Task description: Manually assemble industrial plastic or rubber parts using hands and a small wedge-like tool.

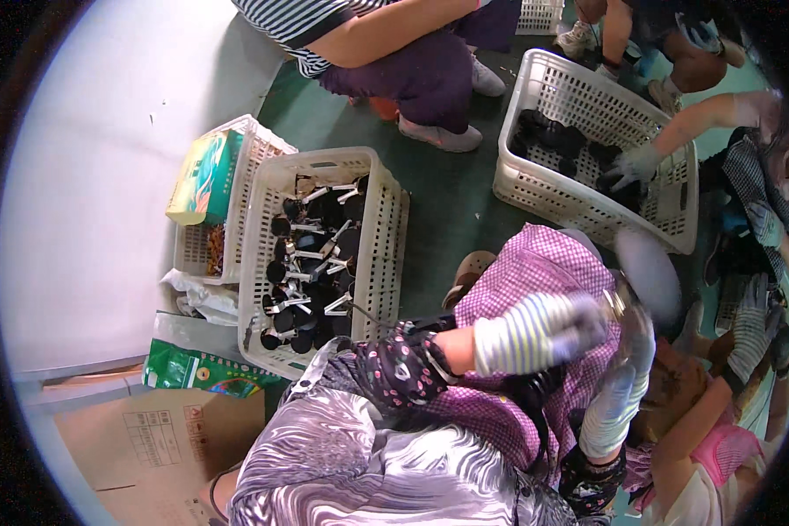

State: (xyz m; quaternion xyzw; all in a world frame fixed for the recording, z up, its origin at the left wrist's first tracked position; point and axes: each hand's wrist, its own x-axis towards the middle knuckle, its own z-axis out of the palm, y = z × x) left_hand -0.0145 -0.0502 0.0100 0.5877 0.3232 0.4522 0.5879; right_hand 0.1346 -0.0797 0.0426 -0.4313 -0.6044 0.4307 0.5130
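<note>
- A dark green floor [451,210] is seen between the baskets; a pale grey surface [96,175] fills the left side.
- A white lattice basket [386,254] stands at centre left, packed with black round parts on silvery stems [311,272].
- Just beside it on the left, a smaller white basket [254,145] is set, with a green and yellow box [203,180] lying tilted on its rim.
- A crumpled clear bag [203,298] lies below that basket; a green printed bag [197,368] lies lower still, touching a brown carton [153,438] marked with a printed table.
- A third white basket [552,188] at upper right holds black round parts; a co-worker's gloved hand [633,165] is placed inside it.
- Another person in a striped top [302,22] is seated at the top.
- The left hand [548,329], in a striped glove, is curled at the lap over a purple checked cloth [535,272]; it is blurred, so what is gripped cannot be told.
- The right hand [627,373], gloved likewise, is raised just beside the left, fingers bent around a small shiny metal part [616,302]; the grip is blurred.
- A pale round object [649,272] is seen just above both hands.
</note>
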